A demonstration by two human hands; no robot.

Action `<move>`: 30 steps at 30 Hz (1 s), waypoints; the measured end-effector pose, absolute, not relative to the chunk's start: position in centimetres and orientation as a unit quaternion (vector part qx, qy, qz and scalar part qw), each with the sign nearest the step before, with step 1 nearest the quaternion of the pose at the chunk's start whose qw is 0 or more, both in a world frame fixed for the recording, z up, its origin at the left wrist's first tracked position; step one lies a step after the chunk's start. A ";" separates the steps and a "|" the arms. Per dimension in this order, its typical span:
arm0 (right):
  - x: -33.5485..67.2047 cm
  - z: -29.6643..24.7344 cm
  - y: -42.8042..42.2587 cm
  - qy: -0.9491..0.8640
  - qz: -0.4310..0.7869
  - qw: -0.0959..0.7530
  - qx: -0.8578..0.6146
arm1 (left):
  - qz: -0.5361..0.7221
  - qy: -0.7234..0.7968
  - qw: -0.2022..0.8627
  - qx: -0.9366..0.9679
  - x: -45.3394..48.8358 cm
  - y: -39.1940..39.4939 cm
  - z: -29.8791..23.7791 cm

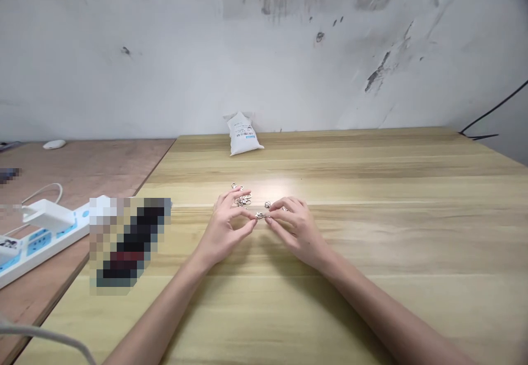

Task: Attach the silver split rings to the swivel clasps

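Note:
Between my two hands is a small silver metal clasp (pixel 259 216), pinched at both ends just above the wooden table (pixel 371 216). The thumb and index finger of my left hand (pixel 226 223) are closed on its left end. My right hand (pixel 296 225) grips the other end the same way; whether a separate ring sits in those fingertips is too small to tell. Several similar silver clasps (pixel 243 200) lie in a loose pile behind my left fingers, partly hidden by them. A small silver ring-like piece (pixel 268 204) rests just beyond the held clasp.
A white plastic packet (pixel 244 137) with a printed label stands near the wall. To the left, a blurred-out dark object (pixel 134 244) lies on the table. A white power strip (pixel 53 238) with a plugged-in charger (pixel 48 215) and cables occupies the brown surface beside it.

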State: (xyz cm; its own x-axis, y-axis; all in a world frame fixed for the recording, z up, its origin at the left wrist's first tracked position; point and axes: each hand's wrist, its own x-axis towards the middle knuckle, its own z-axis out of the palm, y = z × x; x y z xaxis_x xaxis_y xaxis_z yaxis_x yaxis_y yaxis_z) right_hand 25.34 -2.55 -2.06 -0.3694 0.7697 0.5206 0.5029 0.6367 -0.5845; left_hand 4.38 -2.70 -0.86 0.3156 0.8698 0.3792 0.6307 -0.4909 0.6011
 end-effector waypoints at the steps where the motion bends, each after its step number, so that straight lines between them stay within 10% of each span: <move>1: 25.3 -2.0 -2.5 -0.807 0.144 0.413 -0.396 | 0.350 0.478 0.173 0.787 4.4 -2.7 -0.8; 11: 24.6 -2.6 -2.8 -0.856 -0.034 0.392 -0.335 | 0.324 0.482 0.087 0.810 4.1 -2.6 -0.5; 21: 25.0 -2.7 -2.6 -0.847 0.130 0.366 -0.363 | 0.318 0.432 0.001 0.844 4.4 -2.8 -0.7; 30: 26.4 -3.1 -1.1 -0.882 0.015 0.335 -0.330 | 0.300 0.422 -0.007 0.855 4.8 -3.2 -0.6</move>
